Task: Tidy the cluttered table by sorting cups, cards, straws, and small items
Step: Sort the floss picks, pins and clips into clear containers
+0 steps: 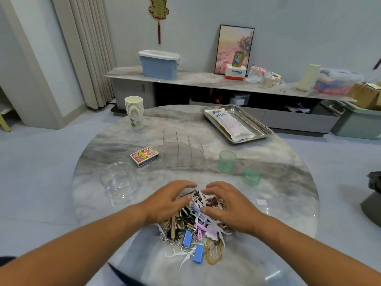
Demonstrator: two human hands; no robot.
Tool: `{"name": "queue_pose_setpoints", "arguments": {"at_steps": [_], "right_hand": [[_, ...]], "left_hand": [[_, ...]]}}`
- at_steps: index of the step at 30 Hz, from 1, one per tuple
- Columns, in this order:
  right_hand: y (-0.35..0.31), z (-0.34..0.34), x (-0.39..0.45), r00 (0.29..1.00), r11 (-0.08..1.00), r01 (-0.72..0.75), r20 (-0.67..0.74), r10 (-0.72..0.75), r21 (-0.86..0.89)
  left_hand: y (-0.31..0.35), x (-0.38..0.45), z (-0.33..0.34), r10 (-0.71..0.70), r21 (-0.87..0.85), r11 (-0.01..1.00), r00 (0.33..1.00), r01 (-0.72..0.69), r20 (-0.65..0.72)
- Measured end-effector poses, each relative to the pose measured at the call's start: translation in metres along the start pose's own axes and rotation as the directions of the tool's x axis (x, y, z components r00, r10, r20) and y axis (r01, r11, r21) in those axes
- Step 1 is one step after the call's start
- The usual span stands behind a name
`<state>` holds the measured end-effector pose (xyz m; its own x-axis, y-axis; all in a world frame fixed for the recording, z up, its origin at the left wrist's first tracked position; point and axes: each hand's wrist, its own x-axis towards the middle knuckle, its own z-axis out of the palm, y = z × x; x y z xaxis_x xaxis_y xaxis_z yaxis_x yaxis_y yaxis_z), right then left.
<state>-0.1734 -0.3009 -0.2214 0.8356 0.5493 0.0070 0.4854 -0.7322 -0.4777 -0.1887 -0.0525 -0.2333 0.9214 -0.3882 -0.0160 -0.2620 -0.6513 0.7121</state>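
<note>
A heap of small items (195, 230) lies near the front edge of the round marble table (288, 182): blue binder clips, pink clips, floss picks, rubber bands, wooden sticks. My left hand (169, 201) and my right hand (224, 203) rest on top of the heap, fingers bent over it, fingertips nearly meeting at the far side. A stack of paper cups (135, 112) stands at the far left. A box of cards (144, 156) lies left of a clear divided organizer (181, 149). A packet of straws (231, 122) lies in a steel tray (266, 131).
A clear glass bowl (120, 180) sits left of the heap. A green jar (226, 161) and its green lid (250, 176) stand to the right. A long low cabinet with a blue bin (158, 65) runs behind the table.
</note>
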Motion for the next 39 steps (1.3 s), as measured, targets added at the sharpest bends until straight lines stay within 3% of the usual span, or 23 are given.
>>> {"name": "queue_pose_setpoints", "arguments": {"at_steps": [3,6,10,13,21,31,34,39], "right_hand": [[-0.034,-0.007,-0.008,0.979,0.981,0.162,0.143,-0.146,-0.110],[-0.059,-0.001,-0.009,0.925,0.913,0.308,0.310,-0.221,-0.268],[-0.065,0.013,-0.010,0.897,0.839,0.379,0.379,-0.229,-0.389],[-0.065,0.017,-0.006,0.893,0.822,0.383,0.398,-0.212,-0.422],[-0.053,0.012,0.005,0.895,0.831,0.365,0.405,-0.189,-0.419],[-0.042,0.006,0.011,0.946,0.905,0.252,0.283,-0.156,-0.342],[-0.035,0.007,0.014,0.959,0.904,0.238,0.234,-0.160,-0.356],[-0.033,0.002,0.020,0.990,0.969,0.093,0.129,-0.065,-0.229]], "left_hand": [[0.002,-0.004,-0.025,0.082,0.230,0.968,0.993,-0.099,0.082],[0.017,-0.004,-0.043,-0.018,0.326,0.942,0.961,-0.076,0.275],[0.028,-0.008,-0.050,-0.135,0.475,0.876,0.904,-0.082,0.406],[0.021,-0.013,-0.041,-0.147,0.544,0.832,0.905,-0.104,0.398],[0.019,-0.002,-0.033,-0.121,0.510,0.856,0.927,-0.083,0.354],[0.018,0.013,-0.064,-0.198,0.188,0.971,0.937,0.147,0.289],[0.015,0.015,-0.069,-0.196,0.088,0.980,0.942,0.179,0.274],[0.021,0.017,-0.071,-0.223,-0.251,0.925,0.944,0.284,0.245]]}}
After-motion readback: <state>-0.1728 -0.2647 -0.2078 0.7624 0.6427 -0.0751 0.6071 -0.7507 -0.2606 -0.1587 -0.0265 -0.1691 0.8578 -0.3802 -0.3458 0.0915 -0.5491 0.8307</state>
